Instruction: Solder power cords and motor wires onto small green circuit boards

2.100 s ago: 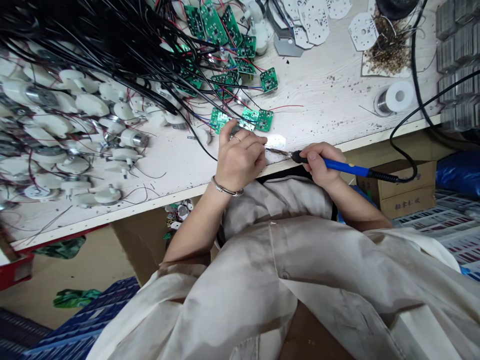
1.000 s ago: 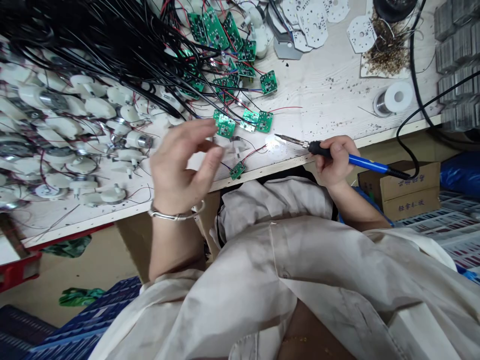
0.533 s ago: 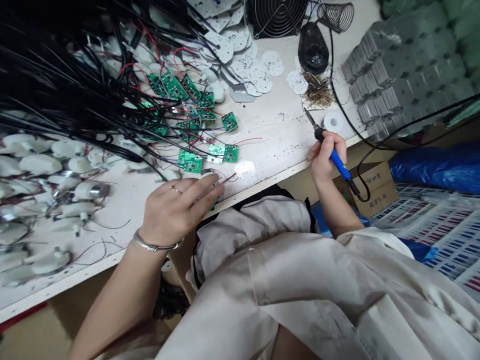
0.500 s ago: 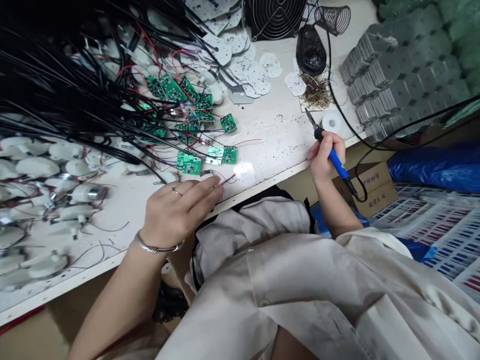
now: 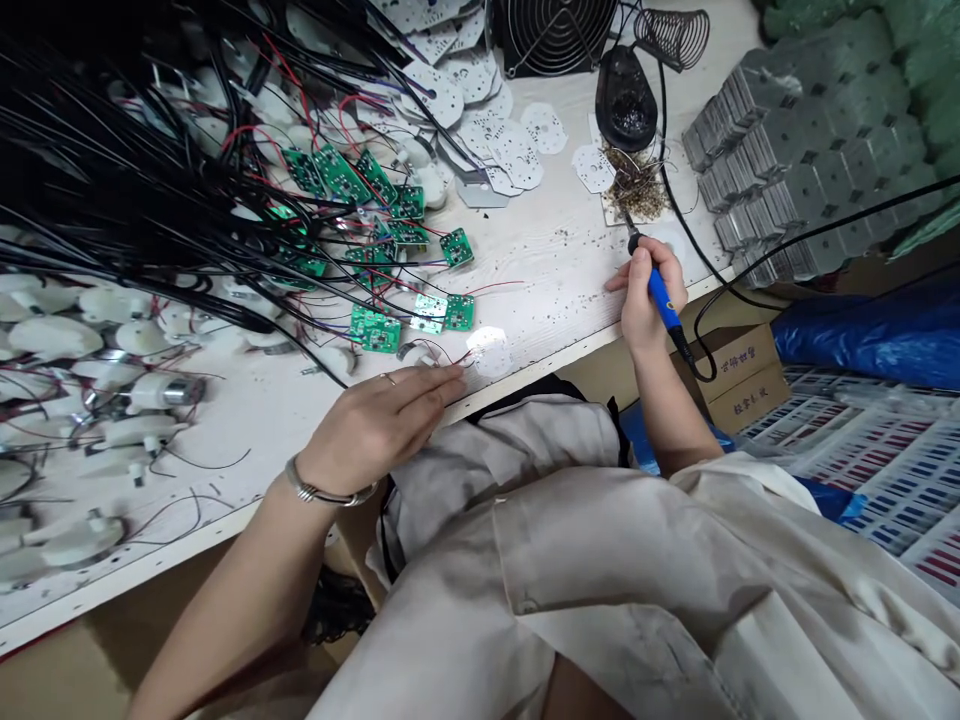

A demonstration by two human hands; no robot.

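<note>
My right hand (image 5: 643, 295) is closed round the blue handle of a soldering iron (image 5: 659, 292); its tip points up toward a heap of brown solder scraps (image 5: 634, 184) at the right of the bench. My left hand (image 5: 382, 420) lies at the bench's front edge, fingers stretched forward and close together, fingertips touching thin red and black wires (image 5: 450, 355) beside a small white motor part (image 5: 418, 352). Whether the fingers pinch anything is hidden. Green circuit boards (image 5: 373, 329) lie just beyond the fingertips.
A thick bundle of black cables (image 5: 135, 180) crosses the upper left above many white motors (image 5: 112, 340). White round discs (image 5: 495, 140), a black fan (image 5: 551, 30), a soldering stand (image 5: 626, 95) and stacked grey parts (image 5: 795, 170) sit at the back right. A cardboard box (image 5: 739, 375) stands below the bench.
My right hand has carried the iron up and right, from the front edge to the solder scraps. My left hand has dropped flat at the bench edge, fingers stretching toward the wires.
</note>
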